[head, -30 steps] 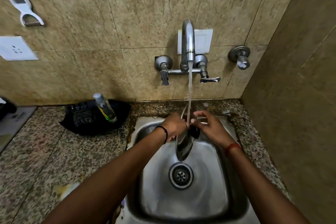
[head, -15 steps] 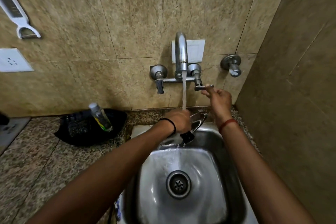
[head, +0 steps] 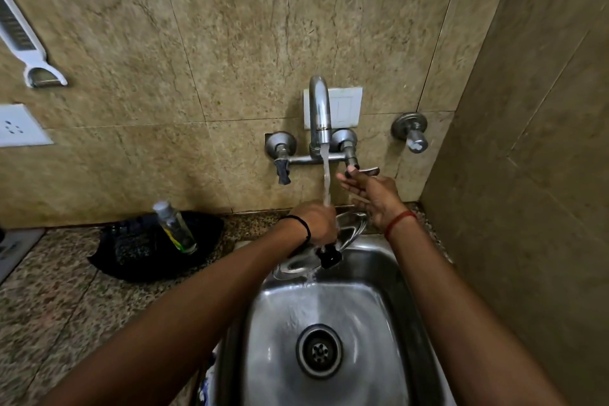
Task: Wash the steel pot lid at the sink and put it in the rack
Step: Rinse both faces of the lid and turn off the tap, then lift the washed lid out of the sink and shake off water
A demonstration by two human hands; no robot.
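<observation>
My left hand grips the steel pot lid at the back of the steel sink. The lid's black knob points toward me below my fist. Water runs from the wall tap onto my left hand and the lid. My right hand is raised just under the tap's right lever, fingers straight, a fingertip touching the lever. No rack is in view.
A clear bottle leans in a black holder on the granite counter, left of the sink. A second valve sits on the wall at right. The side wall stands close on the right. A white peeler hangs at upper left.
My right hand left the lid and rose to the tap's right lever. My left hand lifted the lid toward the back of the sink. The view tilted up.
</observation>
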